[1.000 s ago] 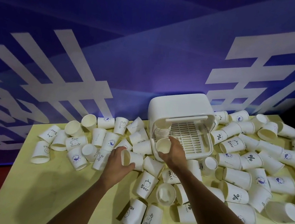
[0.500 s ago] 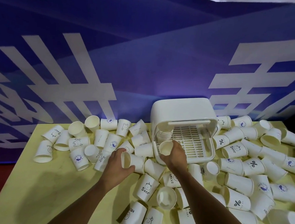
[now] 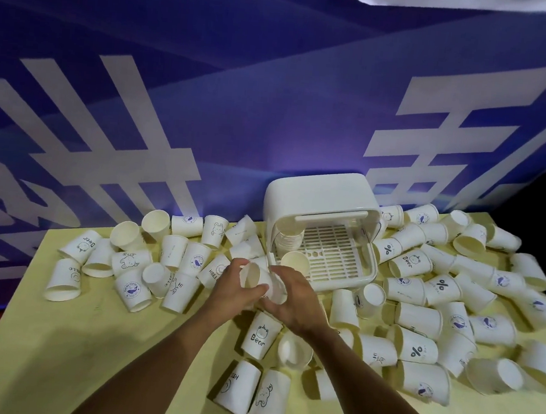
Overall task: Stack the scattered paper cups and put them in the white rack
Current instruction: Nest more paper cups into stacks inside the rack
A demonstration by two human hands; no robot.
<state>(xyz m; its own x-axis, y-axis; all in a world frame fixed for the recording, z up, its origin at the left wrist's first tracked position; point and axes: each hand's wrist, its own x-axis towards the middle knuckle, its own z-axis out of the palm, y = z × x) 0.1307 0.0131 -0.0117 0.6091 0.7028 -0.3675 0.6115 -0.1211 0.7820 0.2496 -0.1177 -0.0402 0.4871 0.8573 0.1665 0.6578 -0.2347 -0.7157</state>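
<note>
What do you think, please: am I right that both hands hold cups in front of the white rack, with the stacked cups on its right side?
No: the head view shows the stacked cups on the left side of the white rack, not the right. The left hand and right hand do hold cups.

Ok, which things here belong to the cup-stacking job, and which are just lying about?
Job: left hand, right hand, held cups between them, scattered cups, stacked cups inside the white rack.
Just lying about: yellow table, blue banner behind it.
</note>
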